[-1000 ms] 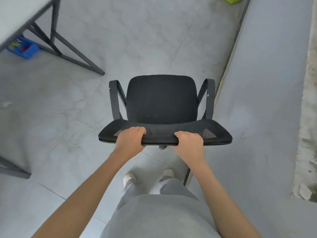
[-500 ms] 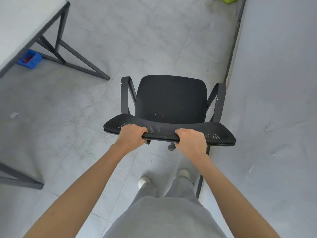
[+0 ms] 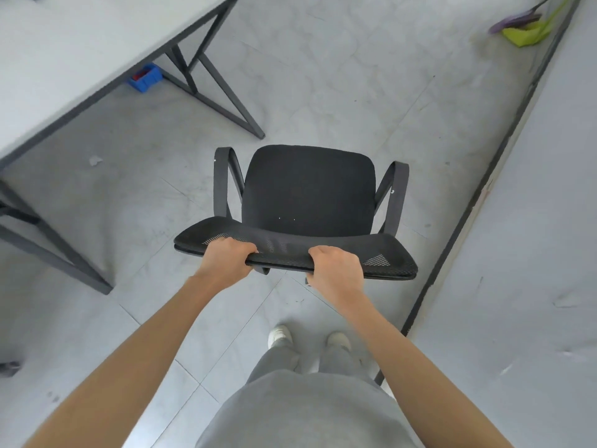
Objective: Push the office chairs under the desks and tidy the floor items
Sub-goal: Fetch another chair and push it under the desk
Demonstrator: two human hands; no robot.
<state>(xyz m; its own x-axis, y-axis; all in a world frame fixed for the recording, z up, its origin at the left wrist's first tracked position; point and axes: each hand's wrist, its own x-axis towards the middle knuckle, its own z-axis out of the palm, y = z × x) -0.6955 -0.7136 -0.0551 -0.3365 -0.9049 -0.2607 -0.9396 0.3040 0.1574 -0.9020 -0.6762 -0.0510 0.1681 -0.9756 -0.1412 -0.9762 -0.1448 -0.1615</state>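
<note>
A black mesh office chair (image 3: 308, 192) stands on the tiled floor right in front of me, its seat facing away and its backrest top edge nearest me. My left hand (image 3: 226, 258) grips the left part of that top edge. My right hand (image 3: 336, 270) grips it a little right of centre. A grey-topped desk (image 3: 58, 56) on black metal legs stands at the upper left, its near corner leg to the left of the chair. The chair's wheels are hidden under the seat.
A blue bin (image 3: 145, 77) lies on the floor under the desk. A green dustpan (image 3: 525, 32) and a purple broom head (image 3: 513, 21) lie at the top right by the grey wall (image 3: 523, 221). A scrap of paper (image 3: 94, 160) sits left of the chair.
The chair has rolled away from the wall, and my view has turned left: the desk now fills more of the upper left. Both hands keep their grip on the backrest.
</note>
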